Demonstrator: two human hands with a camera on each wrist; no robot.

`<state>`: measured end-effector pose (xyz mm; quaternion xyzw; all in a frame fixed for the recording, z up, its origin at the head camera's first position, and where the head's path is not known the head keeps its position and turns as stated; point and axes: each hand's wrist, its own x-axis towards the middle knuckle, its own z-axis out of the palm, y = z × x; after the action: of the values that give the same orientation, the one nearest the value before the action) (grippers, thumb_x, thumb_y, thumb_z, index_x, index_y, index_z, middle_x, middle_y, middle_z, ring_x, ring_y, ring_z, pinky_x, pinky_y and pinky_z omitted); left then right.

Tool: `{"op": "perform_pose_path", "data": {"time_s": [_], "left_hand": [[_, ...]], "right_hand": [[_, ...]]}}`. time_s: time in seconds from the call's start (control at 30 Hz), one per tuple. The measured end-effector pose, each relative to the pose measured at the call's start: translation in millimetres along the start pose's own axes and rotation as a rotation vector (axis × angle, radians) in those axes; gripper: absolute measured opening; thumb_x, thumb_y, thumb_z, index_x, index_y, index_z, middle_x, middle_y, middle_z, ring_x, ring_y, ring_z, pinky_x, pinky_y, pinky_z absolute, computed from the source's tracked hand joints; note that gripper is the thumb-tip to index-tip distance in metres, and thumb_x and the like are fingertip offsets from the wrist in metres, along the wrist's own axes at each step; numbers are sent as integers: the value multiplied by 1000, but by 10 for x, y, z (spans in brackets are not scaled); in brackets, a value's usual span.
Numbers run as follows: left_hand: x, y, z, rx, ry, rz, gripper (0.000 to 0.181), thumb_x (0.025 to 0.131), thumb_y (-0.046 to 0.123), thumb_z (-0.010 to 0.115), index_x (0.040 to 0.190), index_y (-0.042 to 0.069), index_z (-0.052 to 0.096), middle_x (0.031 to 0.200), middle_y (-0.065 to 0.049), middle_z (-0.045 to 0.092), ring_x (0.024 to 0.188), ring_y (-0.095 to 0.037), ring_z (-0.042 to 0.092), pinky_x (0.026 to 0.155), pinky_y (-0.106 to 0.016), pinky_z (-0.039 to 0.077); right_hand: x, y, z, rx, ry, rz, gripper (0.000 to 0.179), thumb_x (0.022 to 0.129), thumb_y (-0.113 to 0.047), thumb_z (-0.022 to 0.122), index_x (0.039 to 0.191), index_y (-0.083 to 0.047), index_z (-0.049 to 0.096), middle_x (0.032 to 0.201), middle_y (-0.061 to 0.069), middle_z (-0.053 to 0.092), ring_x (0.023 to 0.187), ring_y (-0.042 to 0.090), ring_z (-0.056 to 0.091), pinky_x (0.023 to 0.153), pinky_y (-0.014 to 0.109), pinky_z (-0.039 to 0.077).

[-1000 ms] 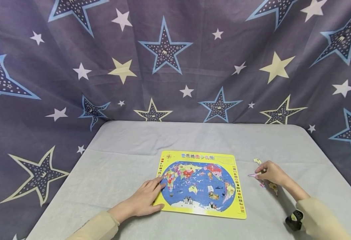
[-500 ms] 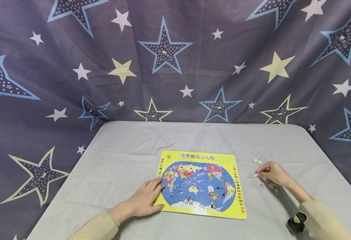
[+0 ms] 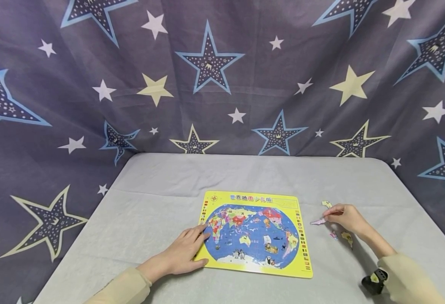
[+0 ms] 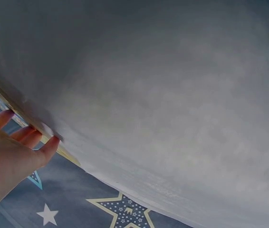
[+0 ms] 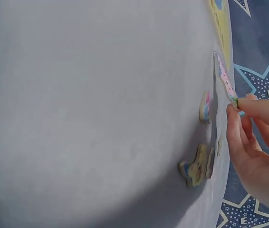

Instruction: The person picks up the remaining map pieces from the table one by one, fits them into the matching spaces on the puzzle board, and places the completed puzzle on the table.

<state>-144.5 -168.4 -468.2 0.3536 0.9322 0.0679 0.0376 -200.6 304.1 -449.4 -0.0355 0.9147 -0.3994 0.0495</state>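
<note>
Pink piece (image 3: 317, 221) in right grip (image 3: 346, 217)

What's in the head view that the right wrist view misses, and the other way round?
Only the head view shows the left hand resting on the map board and the title lettering.

Only the right wrist view shows a bit of green where the right hand pinches the pink piece.

Both share that hand and piece, loose pieces, the pale cloth, the starry fabric and some of the board.

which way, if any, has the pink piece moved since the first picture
Yes, slightly leftward in the head view: the pink piece is now nearer the yellow board.
</note>
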Motion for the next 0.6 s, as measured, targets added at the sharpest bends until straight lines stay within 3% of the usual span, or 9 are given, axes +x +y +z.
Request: {"op": "perform_pose_path", "data": {"time_s": [0.23,0.47,0.6], "left_hand": [[-4,4,0,-2,12,8,67,84,52,43,132,6,38,140,-14,25,128,-25,25,101,-42,25],[-2,6,-9,-2,-7,-4,67,84,52,44,132,6,37,141,-14,24,128,-25,24,102,-41,24],[-4,5,-1,-4,16,10,67,84,52,44,132,5,38,140,-14,26,128,-25,26,101,-42,25]], "right_hand": [[0,-43,-4,67,27,-27,24,77,-3,62,97,9,61,88,14,64,69,2,54,60,20,46],[-3,-118,-14,94,23,-58,28,79,-2,59,103,11,58,87,16,63,67,4,53,60,24,48],[-32,-166,-9,150,1,-81,31,80,-1,57,108,14,54,88,20,62,68,4,56,63,26,50]]}}
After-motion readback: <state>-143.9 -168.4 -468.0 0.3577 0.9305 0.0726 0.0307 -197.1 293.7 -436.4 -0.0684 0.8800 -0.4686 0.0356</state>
